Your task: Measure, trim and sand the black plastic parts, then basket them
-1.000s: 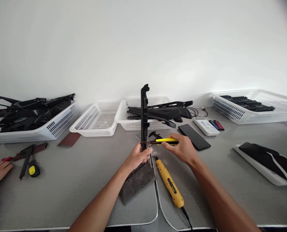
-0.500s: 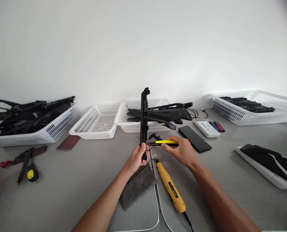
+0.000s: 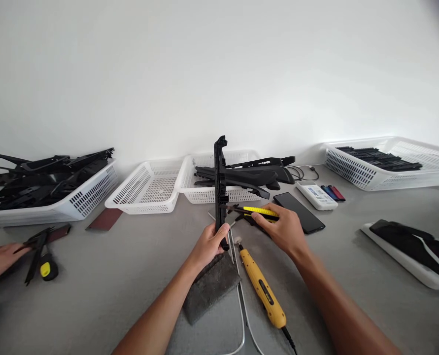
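Plain pale wall (image 3: pixel 219 74) rises behind a grey metallic-looking surface (image 3: pixel 130 276), seen in the head view, with a white-edged seam running toward the wearer near the middle. At the centre, the wearer's left hand (image 3: pixel 209 241) has its grip closed around the lower end of a long, narrow black part (image 3: pixel 219 187), which stands nearly upright above the surface. To its right, the right hand (image 3: pixel 284 228) has its grip closed on a slim yellow-and-black tool (image 3: pixel 259 212), pointed left; its tip is at the part's right edge, though whether they touch is too fine to tell. Beneath the left hand lies a dark, worn-looking block (image 3: pixel 211 290), and beside it, across the seam, a yellow corded tool (image 3: pixel 263 288). Beyond the right hand are a black phone (image 3: pixel 296 212) and a white device (image 3: pixel 316 195) with small blue and red items (image 3: pixel 332 193) next to it. Along the wall, a white basket (image 3: pixel 221 195) behind the part holds more black pieces (image 3: pixel 249 176), as do the far left basket (image 3: pixel 75 202) and far right basket (image 3: pixel 367 183). At the left edge, another person's hand (image 3: pixel 1 259) rests near a dark red strip (image 3: pixel 59 232) and a black-and-yellow object (image 3: pixel 49 268).
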